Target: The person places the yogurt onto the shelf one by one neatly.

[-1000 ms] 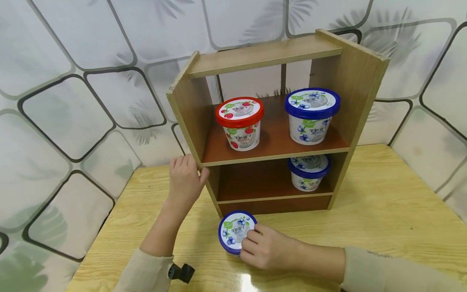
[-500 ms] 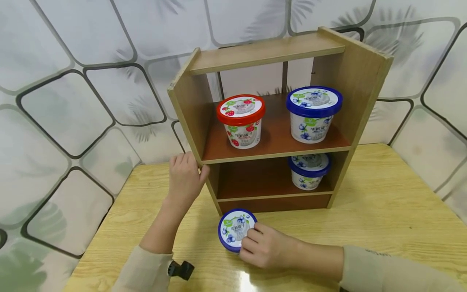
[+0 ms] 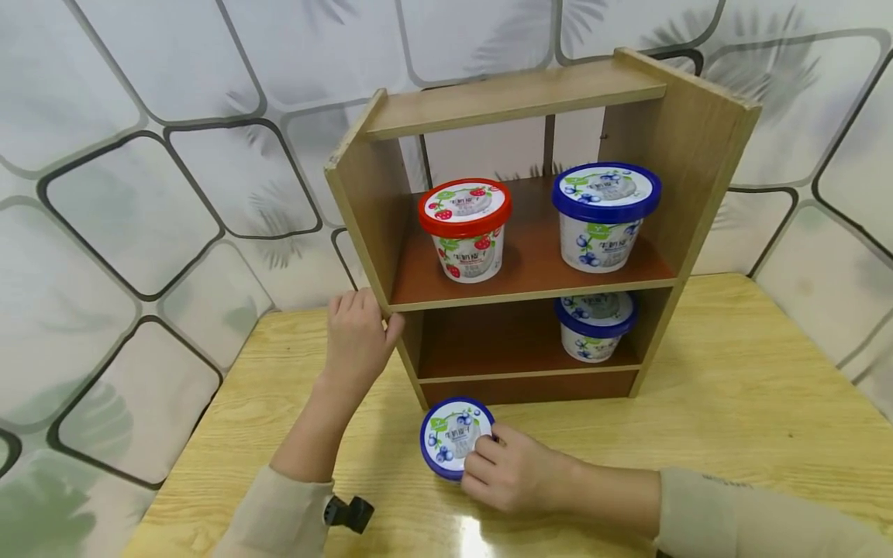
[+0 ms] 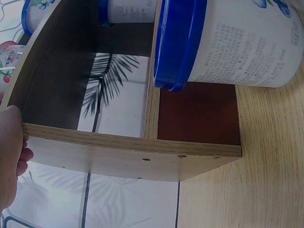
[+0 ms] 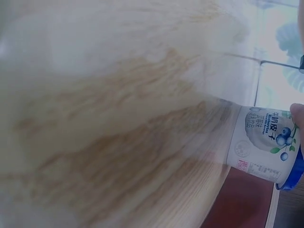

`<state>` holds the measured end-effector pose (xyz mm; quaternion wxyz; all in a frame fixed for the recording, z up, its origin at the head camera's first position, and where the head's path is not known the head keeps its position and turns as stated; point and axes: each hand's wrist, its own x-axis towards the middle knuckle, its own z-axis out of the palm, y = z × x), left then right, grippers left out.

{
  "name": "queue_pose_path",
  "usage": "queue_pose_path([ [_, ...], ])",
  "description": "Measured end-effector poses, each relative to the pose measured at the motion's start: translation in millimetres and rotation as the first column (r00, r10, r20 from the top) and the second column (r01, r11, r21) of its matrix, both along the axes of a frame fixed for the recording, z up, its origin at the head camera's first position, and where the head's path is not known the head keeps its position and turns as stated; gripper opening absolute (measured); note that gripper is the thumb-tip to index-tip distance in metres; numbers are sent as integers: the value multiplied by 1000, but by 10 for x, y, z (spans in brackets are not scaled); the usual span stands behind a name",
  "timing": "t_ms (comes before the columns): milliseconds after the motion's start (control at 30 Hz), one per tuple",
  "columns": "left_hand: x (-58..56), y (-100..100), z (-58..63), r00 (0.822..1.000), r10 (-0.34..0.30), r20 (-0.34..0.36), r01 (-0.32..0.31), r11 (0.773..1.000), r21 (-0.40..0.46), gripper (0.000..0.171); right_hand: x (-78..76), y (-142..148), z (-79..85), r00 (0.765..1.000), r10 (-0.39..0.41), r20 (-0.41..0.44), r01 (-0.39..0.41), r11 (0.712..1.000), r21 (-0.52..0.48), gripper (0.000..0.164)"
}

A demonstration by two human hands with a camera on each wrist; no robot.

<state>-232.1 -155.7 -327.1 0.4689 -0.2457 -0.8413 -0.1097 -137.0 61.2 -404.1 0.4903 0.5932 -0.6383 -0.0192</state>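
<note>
My left hand (image 3: 359,333) grips the left side panel of a small wooden shelf unit (image 3: 526,298), its fingers behind the panel and the thumb at the front edge. In the left wrist view part of that hand (image 4: 9,156) shows at the panel's edge. On the table before the unit stands a paper tub (image 3: 453,438) with a blue lid and blueberry print. My right hand (image 3: 512,469) holds this tub by its right side with curled fingers. In the right wrist view a finger (image 5: 298,114) lies against the tub's printed wall (image 5: 261,142); the rest of the hand is out of frame.
On the upper shelf stand a red-lidded strawberry tub (image 3: 466,230) and a blue-lidded tub (image 3: 605,217). Another blue-lidded tub (image 3: 596,325) sits at the right of the lower shelf. The wooden table (image 3: 739,387) reaches back to a patterned wall (image 3: 195,62).
</note>
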Motion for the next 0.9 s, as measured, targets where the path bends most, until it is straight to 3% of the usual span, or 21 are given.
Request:
queue_pose_path([
  [267,3,-3,-3,1000,4,8,-4,1000,-10,20,27,19,9,999,11,34,-11,1000,16,31],
  [600,2,-1,-16,1000,5,10,-5,1000,-11,21,10,31,-132,996,38,78,-39,999,20,22],
  [767,-2,-2,-11,1000,1,18,-1,1000,-6,20,-1,26,-28,997,24,74,-26,999,36,21],
  [900,-1,-7,3,1000,-1,30,1,1000,-3,19,-39,21,125,999,32,8,-33,999,22,23],
])
